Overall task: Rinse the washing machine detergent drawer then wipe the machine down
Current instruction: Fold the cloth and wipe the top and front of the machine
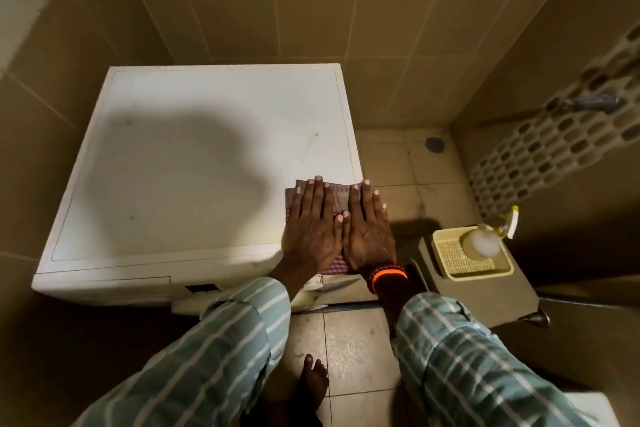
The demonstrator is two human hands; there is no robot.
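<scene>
fingers [317, 192] of both hands flat on cloth [341, 199] atop washing machine [194, 163]

White washing machine [194, 163], checked cloth [337, 196]

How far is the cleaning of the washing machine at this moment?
In hand: left hand and right hand press the cloth flat on the machine top, near its right front corner. Left: most of the top, the front. The drawer rinse cannot be judged.
</scene>
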